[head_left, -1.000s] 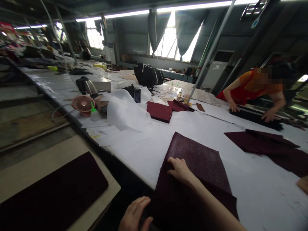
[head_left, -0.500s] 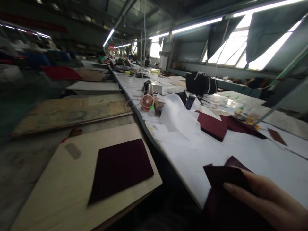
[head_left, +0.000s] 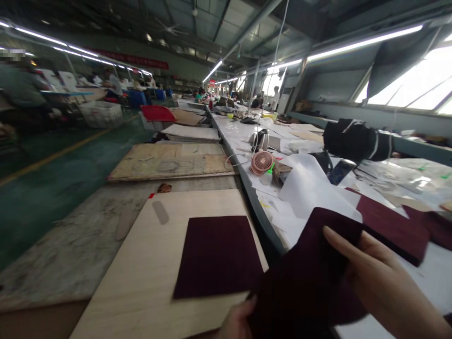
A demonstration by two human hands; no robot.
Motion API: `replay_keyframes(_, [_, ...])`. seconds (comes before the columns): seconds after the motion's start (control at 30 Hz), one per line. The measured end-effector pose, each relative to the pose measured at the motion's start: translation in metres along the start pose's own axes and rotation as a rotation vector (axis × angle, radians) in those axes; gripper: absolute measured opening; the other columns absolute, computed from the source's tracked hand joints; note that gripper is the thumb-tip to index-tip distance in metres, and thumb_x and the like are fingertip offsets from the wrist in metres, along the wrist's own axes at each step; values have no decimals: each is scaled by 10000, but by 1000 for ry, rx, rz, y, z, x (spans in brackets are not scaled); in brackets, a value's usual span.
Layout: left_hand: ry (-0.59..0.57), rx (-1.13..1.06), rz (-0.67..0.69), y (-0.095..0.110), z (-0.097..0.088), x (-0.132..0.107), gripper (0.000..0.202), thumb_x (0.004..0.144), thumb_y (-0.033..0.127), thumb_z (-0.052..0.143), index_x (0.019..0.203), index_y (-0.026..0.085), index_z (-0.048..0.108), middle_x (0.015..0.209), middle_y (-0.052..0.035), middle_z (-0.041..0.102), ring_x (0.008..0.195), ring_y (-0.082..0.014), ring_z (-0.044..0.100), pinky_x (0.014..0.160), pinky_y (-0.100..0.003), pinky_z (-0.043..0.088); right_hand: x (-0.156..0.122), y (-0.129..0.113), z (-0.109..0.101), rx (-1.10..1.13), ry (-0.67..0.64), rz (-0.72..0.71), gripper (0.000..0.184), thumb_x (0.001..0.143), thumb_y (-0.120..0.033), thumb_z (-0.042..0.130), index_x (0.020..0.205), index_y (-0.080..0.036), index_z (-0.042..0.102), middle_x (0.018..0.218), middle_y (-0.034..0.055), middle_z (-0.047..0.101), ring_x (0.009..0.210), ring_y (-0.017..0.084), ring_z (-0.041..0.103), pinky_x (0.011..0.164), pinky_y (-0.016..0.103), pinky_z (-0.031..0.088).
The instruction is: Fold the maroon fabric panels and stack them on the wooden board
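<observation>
My right hand (head_left: 381,278) pinches a dark maroon sheet (head_left: 303,273), leather or cloth, with the thumb on its near face. The sheet hangs bent over the gap between the board and the white table. At the bottom edge, my left hand (head_left: 238,322) grips the sheet's lower left side; it is partly out of view and slightly blurred. Another dark maroon square sheet (head_left: 219,256) lies flat on the pale wooden board (head_left: 141,282) to the left. On the white table (head_left: 436,278), a stack of maroon pieces (head_left: 391,226) sits beyond my right hand.
A pink fan (head_left: 262,162), a green-capped bottle (head_left: 267,176), crumpled white paper (head_left: 307,183) and a phone (head_left: 342,172) are on the table. A black bundle (head_left: 353,139) lies behind. More worn boards (head_left: 169,162) stretch away at left. Other people are in the distance.
My view has turned left. The right hand has raised the maroon sheet and brought it toward the board; my left hand has come into view at the sheet's lower edge.
</observation>
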State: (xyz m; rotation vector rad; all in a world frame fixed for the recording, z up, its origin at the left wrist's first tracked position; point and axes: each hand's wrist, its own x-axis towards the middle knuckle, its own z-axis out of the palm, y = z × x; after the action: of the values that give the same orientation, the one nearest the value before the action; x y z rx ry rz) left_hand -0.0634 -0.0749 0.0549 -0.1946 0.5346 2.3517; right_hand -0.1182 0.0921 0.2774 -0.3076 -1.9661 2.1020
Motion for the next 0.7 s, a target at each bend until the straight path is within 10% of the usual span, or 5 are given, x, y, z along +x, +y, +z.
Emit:
replay_keyframes(0.13, [283, 15, 240, 106, -2, -6, 325, 779, 259, 660, 1059, 96, 637, 1035, -114, 711, 1040, -256, 642, 989, -409, 463, 33, 18, 29, 161, -33, 131, 293, 569, -285, 826, 785, -166, 668, 661, 18, 681, 515, 153, 624, 456, 222, 532])
replay_keyframes(0.33, [298, 350, 350, 220, 9, -17, 390, 788, 300, 661, 1107, 83, 609, 985, -116, 722, 941, -269, 682, 907, -441, 515, 60, 59, 62, 369, -77, 107, 287, 615, -282, 820, 815, -164, 651, 766, 12, 696, 714, 169, 670, 664, 249, 573])
replay_keyframes(0.7, [519, 868, 89, 183, -101, -48, 424, 703, 373, 710, 1034, 110, 673, 995, -89, 730, 1041, -268, 636, 954, -378, 458, -2, 275, 37, 252, 118, 644, 626, 552, -451, 807, 1091, -215, 597, 993, 62, 714, 861, 282, 691, 623, 330, 579])
